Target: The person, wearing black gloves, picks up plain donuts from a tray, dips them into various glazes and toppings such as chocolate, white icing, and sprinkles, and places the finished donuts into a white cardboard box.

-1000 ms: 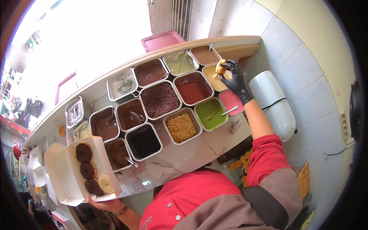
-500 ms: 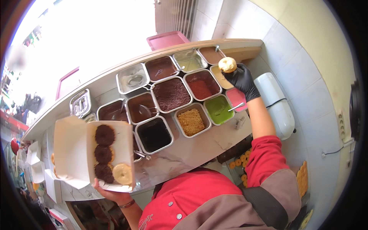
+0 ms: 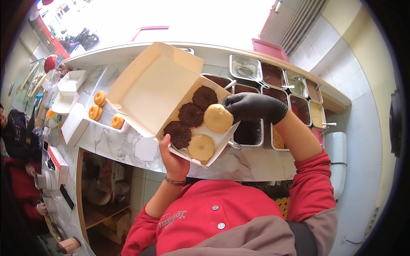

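My left hand, bare, grips the near side of an open white cardboard doughnut box, its lid tipped back to the left. Inside, three doughnuts coated in chocolate sprinkles form a row. Beside them lies a doughnut with smooth beige glaze. My right hand, in a black glove, pinches the edge of a second beige-glazed doughnut at the box's right side. Whether that doughnut touches the box floor, I cannot tell.
Metal tubs of toppings and sauces fill the counter's right side. Left of the box, plain doughnuts sit in a white tray near empty open boxes. A co-worker's sleeve and hands are at the far left.
My right hand has brought the beige-glazed doughnut from above the far right tubs to the box. The view has swung left, and the box now sits in front of me.
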A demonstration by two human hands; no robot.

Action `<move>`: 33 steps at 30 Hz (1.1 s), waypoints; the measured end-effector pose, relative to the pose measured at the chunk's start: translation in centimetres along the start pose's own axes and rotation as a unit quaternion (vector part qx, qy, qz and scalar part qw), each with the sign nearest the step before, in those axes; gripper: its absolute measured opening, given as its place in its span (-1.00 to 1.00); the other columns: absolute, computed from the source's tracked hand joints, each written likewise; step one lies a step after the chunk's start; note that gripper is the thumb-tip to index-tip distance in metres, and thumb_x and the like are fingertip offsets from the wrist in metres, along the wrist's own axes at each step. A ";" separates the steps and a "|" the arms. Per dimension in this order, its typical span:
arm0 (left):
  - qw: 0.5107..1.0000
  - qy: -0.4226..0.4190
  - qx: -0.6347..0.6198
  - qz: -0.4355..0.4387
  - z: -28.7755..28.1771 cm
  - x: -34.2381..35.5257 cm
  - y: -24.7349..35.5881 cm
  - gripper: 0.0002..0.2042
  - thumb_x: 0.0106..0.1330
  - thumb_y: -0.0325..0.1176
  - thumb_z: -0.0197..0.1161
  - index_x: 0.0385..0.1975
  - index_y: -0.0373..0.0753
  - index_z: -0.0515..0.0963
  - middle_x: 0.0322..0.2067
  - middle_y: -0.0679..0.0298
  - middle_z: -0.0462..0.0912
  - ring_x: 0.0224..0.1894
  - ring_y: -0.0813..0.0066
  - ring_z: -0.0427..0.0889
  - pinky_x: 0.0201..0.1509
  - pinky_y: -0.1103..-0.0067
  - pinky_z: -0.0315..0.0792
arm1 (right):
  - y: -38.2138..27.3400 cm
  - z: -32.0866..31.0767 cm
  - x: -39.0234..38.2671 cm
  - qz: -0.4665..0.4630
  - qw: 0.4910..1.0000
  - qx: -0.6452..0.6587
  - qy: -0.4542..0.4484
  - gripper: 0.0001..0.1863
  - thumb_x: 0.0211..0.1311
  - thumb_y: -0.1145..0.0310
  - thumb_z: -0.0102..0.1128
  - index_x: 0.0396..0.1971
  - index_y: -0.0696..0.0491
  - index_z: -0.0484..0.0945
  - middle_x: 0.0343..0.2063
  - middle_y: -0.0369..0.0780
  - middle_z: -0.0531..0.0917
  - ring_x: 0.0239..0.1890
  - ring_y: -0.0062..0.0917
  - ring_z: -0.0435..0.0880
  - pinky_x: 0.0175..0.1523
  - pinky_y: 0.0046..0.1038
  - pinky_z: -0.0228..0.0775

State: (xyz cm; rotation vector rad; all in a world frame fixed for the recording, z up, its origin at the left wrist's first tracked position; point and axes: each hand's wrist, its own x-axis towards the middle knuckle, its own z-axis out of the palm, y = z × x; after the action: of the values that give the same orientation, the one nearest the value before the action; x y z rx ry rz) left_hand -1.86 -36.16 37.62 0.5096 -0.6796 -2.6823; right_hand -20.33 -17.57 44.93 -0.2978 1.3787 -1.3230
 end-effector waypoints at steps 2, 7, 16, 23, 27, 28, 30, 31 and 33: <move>0.999 -0.017 -0.029 0.018 -0.5 0.0 0.6 -0.60 0.27 -0.17 -0.02 0.00 -0.29 0.38 -0.06 0.21 0.51 0.00 0.40 0.49 0.09 0.45 0.36 | -0.7 0.5 1.5 0.054 0.983 -0.173 0.039 -0.72 0.21 0.34 0.11 -0.19 0.25 0.50 -0.35 -0.24 0.61 -0.26 -0.67 0.57 -0.13 -0.56 0.45; 0.997 -0.013 -0.067 0.044 -2.1 0.1 1.5 -0.57 0.27 -0.18 -0.02 0.06 -0.29 0.33 0.00 0.20 0.48 0.05 0.38 0.47 0.13 0.43 0.35 | -0.7 2.8 5.1 -0.019 0.914 -0.404 0.043 -0.78 0.12 0.38 0.17 -0.28 0.20 0.56 -0.42 -0.24 0.63 -0.41 -0.66 0.55 -0.24 -0.53 0.45; 0.990 -0.028 -0.110 0.079 -5.1 0.2 4.2 -0.53 0.25 -0.16 0.00 0.11 -0.26 0.29 0.06 0.20 0.44 0.10 0.35 0.44 0.17 0.38 0.34 | -3.6 7.1 10.5 -0.033 0.802 -0.596 0.029 -0.68 0.07 0.53 0.07 -0.12 0.15 0.56 -0.27 -0.08 0.65 -0.28 -0.39 0.64 -0.08 -0.45 0.45; 0.981 0.042 -0.112 0.155 -9.2 -0.3 8.9 -0.51 0.22 -0.14 0.03 0.12 -0.24 0.29 0.05 0.21 0.44 0.09 0.33 0.44 0.18 0.37 0.33 | -10.3 12.4 11.8 -0.147 0.812 -0.565 -0.020 -0.64 0.17 0.57 -0.03 -0.02 0.13 0.52 -0.12 -0.17 0.64 -0.11 -0.55 0.63 0.05 -0.53 0.42; 0.970 0.101 -0.106 0.194 -13.1 -2.4 12.9 -0.52 0.22 -0.11 0.03 0.10 -0.22 0.31 0.03 0.23 0.46 0.07 0.33 0.46 0.17 0.34 0.34 | -14.5 11.0 18.6 -0.255 0.857 -0.446 -0.024 -0.68 0.20 0.55 -0.04 -0.05 0.22 0.52 -0.20 -0.17 0.66 -0.17 -0.54 0.62 0.05 -0.52 0.45; 0.968 0.119 -0.093 0.202 -14.1 -3.1 13.8 -0.52 0.22 -0.10 0.03 0.09 -0.22 0.31 0.03 0.23 0.46 0.07 0.33 0.46 0.17 0.35 0.34 | -14.6 10.3 21.7 -0.214 0.881 -0.421 0.030 -0.68 0.17 0.53 -0.01 -0.06 0.22 0.53 -0.22 -0.18 0.66 -0.19 -0.55 0.62 0.04 -0.54 0.45; 0.959 0.156 -0.084 0.220 -16.0 -4.2 15.6 -0.50 0.22 -0.06 0.02 0.08 -0.23 0.33 0.02 0.23 0.46 0.06 0.31 0.46 0.16 0.36 0.35 | -14.0 8.8 28.9 -0.180 0.878 -0.435 0.085 -0.69 0.12 0.46 0.03 -0.14 0.19 0.57 -0.26 -0.13 0.66 -0.21 -0.48 0.63 -0.02 -0.52 0.45; 0.961 0.158 -0.083 0.212 -16.8 -4.8 16.3 -0.49 0.22 -0.03 0.01 0.08 -0.25 0.33 0.02 0.21 0.46 0.06 0.31 0.46 0.15 0.36 0.35 | -13.2 8.0 32.4 -0.154 0.854 -0.481 0.121 -0.71 0.09 0.40 0.04 -0.21 0.16 0.60 -0.28 -0.07 0.66 -0.20 -0.41 0.64 -0.06 -0.49 0.46; 0.948 0.205 -0.084 0.231 -18.1 -6.2 17.6 -0.43 0.22 0.01 -0.03 0.13 -0.26 0.28 0.09 0.17 0.39 0.09 0.24 0.41 0.16 0.35 0.31 | -10.6 6.3 38.7 -0.123 0.742 -0.640 0.154 -0.66 0.01 0.29 0.15 -0.22 0.14 0.60 -0.27 -0.01 0.63 -0.16 -0.30 0.62 -0.07 -0.43 0.46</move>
State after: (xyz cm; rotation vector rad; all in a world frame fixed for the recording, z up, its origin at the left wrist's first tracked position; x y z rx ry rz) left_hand 15.00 -55.43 33.28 0.7292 -0.3847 -2.0833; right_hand -32.90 -54.86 34.96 -1.2513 2.4527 -0.3730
